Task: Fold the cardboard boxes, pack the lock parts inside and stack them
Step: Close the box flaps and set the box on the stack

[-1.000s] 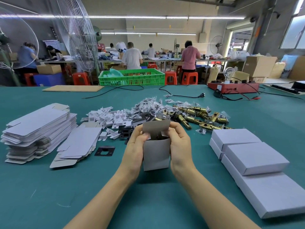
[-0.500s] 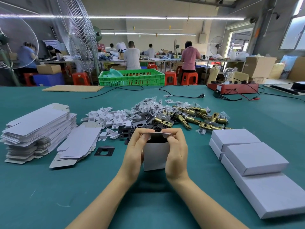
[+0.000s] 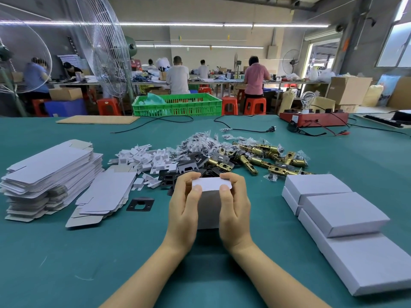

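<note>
Centrally, low on a green table (image 3: 289,152), two bare hands hold a small white cardboard box (image 3: 208,210) standing upright on the tabletop. The left hand (image 3: 183,210) grips the box's left side and the right hand (image 3: 234,210) grips its right side, fingers curled over the top and both thumbs pressing on the white top flap (image 3: 211,184), which lies down flat over the opening.

At 9 o'clock from the box sits a tall stack of flat unfolded box blanks (image 3: 51,172), and just beside it, nearer the hands, a lower fanned pile of blanks (image 3: 104,194). A single black strike plate (image 3: 140,204) lies on the table between that pile and the left hand.

At 12 o'clock, just beyond the fingers, lies a heap of lock parts: white plastic inserts (image 3: 146,160) at 11 o'clock, black metal plates (image 3: 189,166) straight ahead, small clear bags of screws (image 3: 202,144) behind them, and brass latch bolts (image 3: 262,158) at 1 o'clock.

At 3 o'clock, well apart from the hands, closed white boxes (image 3: 342,212) lie overlapping in a row running toward 5 o'clock.

Far across the table at 12 o'clock stands a green plastic crate (image 3: 178,105), with black cables (image 3: 244,130) trailing nearby. At 2 o'clock is a red box with a light bulb (image 3: 313,117). Beyond, people work with their backs turned at long benches, and a large wire fan (image 3: 106,54) stands at 10 o'clock.
</note>
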Demonstrator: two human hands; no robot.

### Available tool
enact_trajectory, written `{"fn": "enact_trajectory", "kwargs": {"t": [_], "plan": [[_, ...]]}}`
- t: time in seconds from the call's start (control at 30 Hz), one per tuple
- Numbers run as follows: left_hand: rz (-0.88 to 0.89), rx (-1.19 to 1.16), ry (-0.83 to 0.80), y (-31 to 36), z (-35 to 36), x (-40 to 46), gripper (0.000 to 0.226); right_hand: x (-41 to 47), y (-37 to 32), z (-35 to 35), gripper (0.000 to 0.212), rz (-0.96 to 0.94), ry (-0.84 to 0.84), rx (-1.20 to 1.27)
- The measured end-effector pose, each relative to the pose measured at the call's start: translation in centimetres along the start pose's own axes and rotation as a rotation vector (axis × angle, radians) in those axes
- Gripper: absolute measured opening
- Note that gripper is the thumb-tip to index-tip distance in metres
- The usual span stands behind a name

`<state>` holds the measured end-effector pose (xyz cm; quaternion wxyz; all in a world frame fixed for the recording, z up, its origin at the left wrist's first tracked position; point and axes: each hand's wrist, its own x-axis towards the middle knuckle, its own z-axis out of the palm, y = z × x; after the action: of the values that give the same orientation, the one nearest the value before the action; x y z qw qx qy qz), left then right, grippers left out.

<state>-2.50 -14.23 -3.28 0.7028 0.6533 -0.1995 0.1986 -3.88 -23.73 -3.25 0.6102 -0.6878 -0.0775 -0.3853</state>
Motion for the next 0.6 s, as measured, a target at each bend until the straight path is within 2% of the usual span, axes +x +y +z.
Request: {"fn": "enact_trajectory", "kwargs": {"t": [0.3,0.47,0.6], "plan": [[0.022,0.061,0.003,-0.83,-0.33,-0.06,0.025,-0.07,0.53,-0.13,0.016,-0.052,-0.034,-0.107],[0.101,0.172,0.031,-0.48,-0.18,0.21,0.023,0.00,0.57,-0.06,0.022,-0.079,-0.005,-0.120],[0.148,0.175,0.031,-0.38,-0.02,0.29,0.026,0.02,0.63,-0.01,0.019,-0.080,0.008,-0.111]]}}
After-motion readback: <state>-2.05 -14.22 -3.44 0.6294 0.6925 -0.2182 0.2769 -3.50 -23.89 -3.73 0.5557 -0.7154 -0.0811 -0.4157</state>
